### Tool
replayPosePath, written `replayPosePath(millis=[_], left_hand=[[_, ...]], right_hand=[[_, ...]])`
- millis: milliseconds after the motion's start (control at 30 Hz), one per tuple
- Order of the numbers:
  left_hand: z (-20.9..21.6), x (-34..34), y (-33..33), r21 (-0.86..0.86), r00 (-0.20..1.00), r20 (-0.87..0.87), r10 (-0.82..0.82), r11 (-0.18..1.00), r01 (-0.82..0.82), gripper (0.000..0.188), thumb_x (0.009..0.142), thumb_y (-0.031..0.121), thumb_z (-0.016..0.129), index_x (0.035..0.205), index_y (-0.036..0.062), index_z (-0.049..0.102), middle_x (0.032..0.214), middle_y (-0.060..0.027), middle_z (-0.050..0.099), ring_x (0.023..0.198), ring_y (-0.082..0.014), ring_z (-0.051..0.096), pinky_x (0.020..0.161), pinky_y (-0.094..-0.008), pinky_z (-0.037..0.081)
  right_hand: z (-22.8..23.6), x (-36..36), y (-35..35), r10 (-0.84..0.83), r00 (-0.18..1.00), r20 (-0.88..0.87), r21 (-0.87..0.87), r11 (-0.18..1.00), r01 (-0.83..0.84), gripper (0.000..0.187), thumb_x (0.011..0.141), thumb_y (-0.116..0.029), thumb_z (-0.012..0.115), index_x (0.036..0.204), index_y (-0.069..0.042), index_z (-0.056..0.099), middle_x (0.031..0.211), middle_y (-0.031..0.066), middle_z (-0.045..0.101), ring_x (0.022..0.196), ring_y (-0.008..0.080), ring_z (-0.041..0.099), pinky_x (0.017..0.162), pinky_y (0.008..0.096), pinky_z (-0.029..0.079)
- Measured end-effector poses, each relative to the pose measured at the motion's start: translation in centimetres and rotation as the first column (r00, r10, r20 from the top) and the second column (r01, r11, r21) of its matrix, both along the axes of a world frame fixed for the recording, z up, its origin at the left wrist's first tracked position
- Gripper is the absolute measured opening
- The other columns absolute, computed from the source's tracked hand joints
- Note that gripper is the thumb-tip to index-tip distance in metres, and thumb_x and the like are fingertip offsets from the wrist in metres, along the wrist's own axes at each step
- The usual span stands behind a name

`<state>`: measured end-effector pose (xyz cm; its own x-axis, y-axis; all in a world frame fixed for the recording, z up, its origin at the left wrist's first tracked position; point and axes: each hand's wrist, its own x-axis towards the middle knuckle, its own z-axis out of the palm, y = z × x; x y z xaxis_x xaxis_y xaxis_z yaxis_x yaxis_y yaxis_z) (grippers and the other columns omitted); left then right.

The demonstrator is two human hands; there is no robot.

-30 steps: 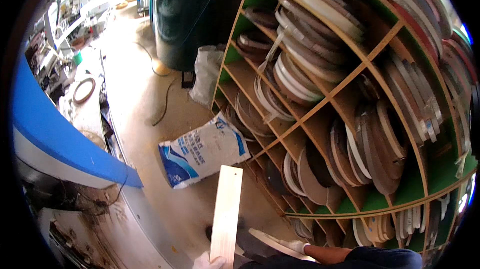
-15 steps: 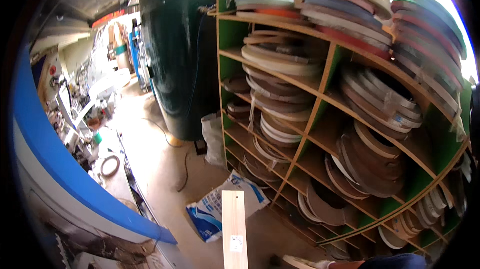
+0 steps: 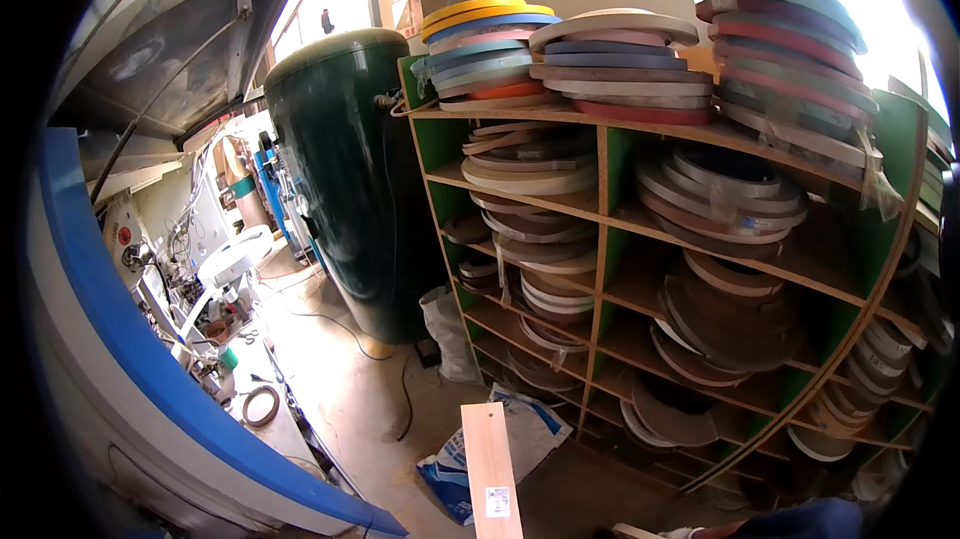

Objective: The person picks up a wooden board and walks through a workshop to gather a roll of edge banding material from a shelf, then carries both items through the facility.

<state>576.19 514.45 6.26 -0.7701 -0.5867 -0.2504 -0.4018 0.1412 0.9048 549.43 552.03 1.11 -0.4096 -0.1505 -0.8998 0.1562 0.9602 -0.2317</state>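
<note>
Neither of my hands shows in the head view. A pale wooden board [image 3: 486, 459] with a small printed label and a hole near its far end rises from the lower edge. Whatever bears its near end lies outside the picture. Beyond and partly beneath it in view, a blue and white plastic sack [image 3: 540, 429] lies on the floor. At the lower right edge, dark blue cloth [image 3: 810, 521] shows beside a pale shape, cut off by the frame; I cannot tell what it belongs to.
A green-sided wooden shelf [image 3: 601, 209] full of coiled edging rolls stands on the right, with more rolls stacked on top. A large dark green tank [image 3: 340, 179] and a whitish sack [image 3: 450, 334] stand beside it. A blue-edged machine [image 3: 200, 379] flanks the left; cables cross the floor.
The view has tilted upward and shifted, so shelf and tank sit lower. The board's end now appears slightly lower and farther right.
</note>
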Motion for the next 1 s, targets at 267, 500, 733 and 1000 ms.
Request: replayPosePath(millis=[267, 500, 733, 1000], left_hand=[[5.8, -0.5, 0.0, -0.025, 0.992, -0.092, -0.084, 0.996, 0.082, 0.023, 0.088, 0.013, 0.065, 0.108, 0.0018, 0.063, 0.087, -0.0121, 0.066, 0.077, -0.0238, 0.063, 0.069, -0.0359, 0.052], [2.7, 0.3, -4.9, -0.468, 0.964, -0.06, -0.26, 0.86, 0.203, 0.017, 0.088, 0.012, 0.066, 0.096, -0.0002, 0.058, 0.072, -0.0106, 0.059, 0.065, -0.0219, 0.055, 0.06, -0.0378, 0.048], [6.8, -4.2, -4.8, -0.276, 0.976, 0.025, -0.218, 0.936, 0.217, 0.033, 0.086, 0.027, 0.072, 0.081, -0.0005, 0.055, 0.062, -0.0158, 0.052, 0.055, -0.0318, 0.049, 0.053, -0.0444, 0.044], [10.4, -5.1, -8.8, -0.627, 0.962, -0.056, -0.268, 0.759, 0.175, 0.051, 0.082, 0.044, 0.075, 0.081, -0.0041, 0.059, 0.067, -0.0209, 0.061, 0.057, -0.0391, 0.056, 0.055, -0.049, 0.047]], right_hand=[[-1.1, 3.1, 1.9, -0.084, 0.996, -0.015, -0.011, 0.996, 0.084, 0.081, 0.092, -0.071, 0.037, 0.131, -0.003, 0.057, 0.122, 0.019, 0.061, 0.11, 0.0333, 0.06, 0.092, 0.0429, 0.046], [-1.9, 5.1, 0.9, -0.137, 0.99, -0.01, -0.094, 0.986, 0.136, 0.079, 0.092, -0.07, 0.038, 0.13, -0.004, 0.057, 0.12, 0.0182, 0.061, 0.107, 0.0325, 0.06, 0.089, 0.0426, 0.047], [-2.7, 7.1, 1.6, -0.265, 0.964, -0.014, -0.149, 0.954, 0.26, 0.078, 0.093, -0.069, 0.038, 0.13, -0.004, 0.057, 0.118, 0.0174, 0.062, 0.105, 0.0317, 0.061, 0.087, 0.0422, 0.048], [-2.7, 7.9, 1.0, -0.373, 0.928, -0.019, -0.212, 0.908, 0.36, 0.076, 0.093, -0.068, 0.038, 0.129, -0.004, 0.057, 0.116, 0.0165, 0.062, 0.102, 0.0307, 0.062, 0.084, 0.0417, 0.049]])
